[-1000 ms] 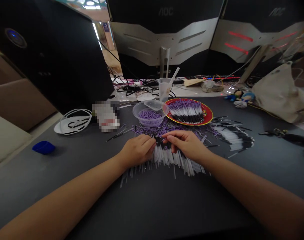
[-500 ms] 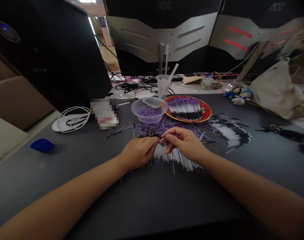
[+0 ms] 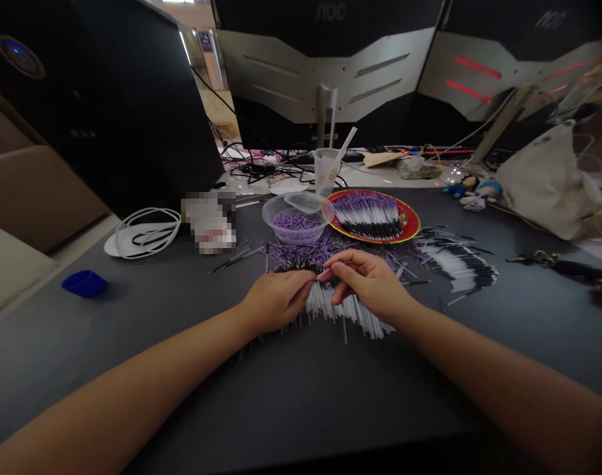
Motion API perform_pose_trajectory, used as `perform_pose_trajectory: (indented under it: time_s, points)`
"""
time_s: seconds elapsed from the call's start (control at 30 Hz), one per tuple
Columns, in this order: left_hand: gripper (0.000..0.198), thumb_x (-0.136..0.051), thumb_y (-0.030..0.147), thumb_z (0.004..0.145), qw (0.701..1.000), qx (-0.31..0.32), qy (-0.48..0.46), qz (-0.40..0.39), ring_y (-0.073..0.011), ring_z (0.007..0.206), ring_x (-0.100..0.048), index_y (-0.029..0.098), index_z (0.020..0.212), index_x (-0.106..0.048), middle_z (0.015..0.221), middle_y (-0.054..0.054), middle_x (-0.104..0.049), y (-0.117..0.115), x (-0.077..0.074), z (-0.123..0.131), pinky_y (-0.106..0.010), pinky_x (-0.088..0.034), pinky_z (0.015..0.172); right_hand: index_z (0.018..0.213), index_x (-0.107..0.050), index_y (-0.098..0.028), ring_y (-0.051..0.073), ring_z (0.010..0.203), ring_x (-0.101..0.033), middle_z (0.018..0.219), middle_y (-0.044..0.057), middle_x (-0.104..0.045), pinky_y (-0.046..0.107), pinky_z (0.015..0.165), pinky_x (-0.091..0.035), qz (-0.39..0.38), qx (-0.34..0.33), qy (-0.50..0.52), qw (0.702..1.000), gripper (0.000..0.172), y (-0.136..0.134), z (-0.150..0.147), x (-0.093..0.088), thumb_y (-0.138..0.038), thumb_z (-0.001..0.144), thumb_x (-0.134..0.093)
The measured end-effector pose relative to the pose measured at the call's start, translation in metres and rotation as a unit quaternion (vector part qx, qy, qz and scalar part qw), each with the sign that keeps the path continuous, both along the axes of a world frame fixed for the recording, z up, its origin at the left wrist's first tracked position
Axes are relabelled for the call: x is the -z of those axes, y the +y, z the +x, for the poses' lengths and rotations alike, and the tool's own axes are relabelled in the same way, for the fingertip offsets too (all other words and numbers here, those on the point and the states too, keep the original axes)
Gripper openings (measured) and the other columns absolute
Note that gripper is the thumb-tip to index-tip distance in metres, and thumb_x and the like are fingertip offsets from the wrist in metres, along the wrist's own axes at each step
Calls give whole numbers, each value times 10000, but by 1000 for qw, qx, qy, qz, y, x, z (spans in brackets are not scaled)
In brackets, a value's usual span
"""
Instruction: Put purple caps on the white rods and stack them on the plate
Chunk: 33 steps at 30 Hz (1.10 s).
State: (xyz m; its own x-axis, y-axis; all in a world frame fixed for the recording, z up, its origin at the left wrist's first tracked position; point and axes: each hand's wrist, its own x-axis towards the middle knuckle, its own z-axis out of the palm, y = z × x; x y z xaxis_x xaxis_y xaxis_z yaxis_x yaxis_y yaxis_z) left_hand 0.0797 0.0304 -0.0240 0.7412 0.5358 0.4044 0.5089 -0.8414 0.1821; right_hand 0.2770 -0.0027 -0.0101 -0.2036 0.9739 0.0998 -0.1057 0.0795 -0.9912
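Note:
My right hand [image 3: 372, 284] pinches a small purple stick-like piece [image 3: 324, 274] between thumb and fingertips. Its tip meets the fingertips of my left hand [image 3: 279, 297], which is closed; whatever that hand grips is hidden. Beneath and behind both hands lies a pile of thin white translucent tubes [image 3: 364, 318], with black-tipped sticks [image 3: 298, 266] at its far edge. Loose purple pieces [image 3: 301, 252] are scattered beyond the hands. More of them fill a clear plastic bowl [image 3: 271, 227]. On a red plate [image 3: 410, 221] are sticks in purple, white and black [image 3: 367, 212].
Right of the pile lies a fan of white-and-black sticks [image 3: 461, 264]. A plastic cup [image 3: 324, 173] with a straw stands behind the bowl. A blue cap-like object [image 3: 84, 284], coiled white cable [image 3: 169, 224], keys [image 3: 542, 257] and small dolls [image 3: 481, 191] lie around. Monitors [image 3: 325, 72] rise behind.
The view has shifted slightly. Both hands stay fingertip to fingertip, with the purple piece still pinched in my right hand.

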Motion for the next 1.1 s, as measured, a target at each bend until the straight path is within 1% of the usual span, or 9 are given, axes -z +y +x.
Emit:
perform_pose_trajectory:
  time_s: [0.17, 0.3, 0.47, 0.6, 0.73, 0.9, 1.03, 1.1]
  points:
    - [244, -325, 265, 941, 1000, -10, 6, -5, -122, 607, -580, 170, 982, -546, 692, -5, -608, 0, 0, 0, -221, -378, 556, 883, -632, -189, 115, 484, -640, 800, 26, -717, 266, 510, -532, 46, 16, -33, 998, 191, -2, 0, -1, -349, 780, -637]
    - [245, -323, 284, 943, 999, -33, -2, -13, -116, 558, -558, 177, 981, -541, 649, 13, -588, 1, 1, 0, -221, -355, 528, 852, -658, -188, 107, 488, -636, 854, 37, -720, 277, 529, -541, 41, 15, -49, 998, 172, -2, 2, -3, -334, 761, -656]
    - [231, -323, 286, 946, 999, -38, 7, -18, -120, 568, -562, 179, 961, -527, 665, 12, -597, 1, 2, 0, -225, -347, 527, 862, -658, -191, 107, 493, -638, 844, 34, -719, 270, 521, -535, 31, 8, -55, 998, 157, 0, 3, -3, -322, 778, -636]
    - [234, -304, 275, 950, 999, -40, 13, -24, -119, 567, -569, 177, 999, -511, 698, 7, -617, 1, 0, -1, -223, -359, 523, 871, -680, -199, 109, 507, -642, 845, 29, -715, 271, 539, -535, 50, 9, -79, 996, 159, 1, 4, -2, -319, 778, -635]
    - [222, -300, 256, 940, 998, -29, 45, 15, -147, 628, -614, 170, 970, -503, 769, -20, -656, 1, 0, -1, -238, -393, 538, 883, -705, -203, 112, 518, -641, 770, 21, -707, 268, 563, -523, 56, 10, -116, 992, 181, 1, 7, -2, -335, 791, -622]
    - [191, -337, 207, 912, 993, -40, 99, 50, -174, 681, -646, 171, 970, -516, 833, -37, -680, 1, 4, 0, -258, -432, 559, 865, -708, -188, 132, 543, -654, 719, 19, -698, 268, 574, -515, 60, 9, -176, 983, 161, 2, 9, -3, -298, 790, -619]
    - [167, -373, 193, 895, 989, -49, 123, 68, -173, 689, -646, 186, 978, -517, 828, -23, -675, 1, 7, 1, -249, -418, 530, 858, -709, -175, 145, 577, -662, 647, 16, -680, 253, 575, -501, 60, -5, -218, 974, 160, 0, 9, -3, -278, 800, -602]
    - [154, -377, 200, 897, 987, -47, 129, 82, -171, 672, -641, 189, 957, -518, 794, -14, -666, 1, 8, 0, -246, -399, 505, 857, -713, -170, 145, 569, -658, 650, 22, -685, 254, 570, -496, 50, -4, -223, 973, 173, -1, 8, -2, -287, 801, -599]
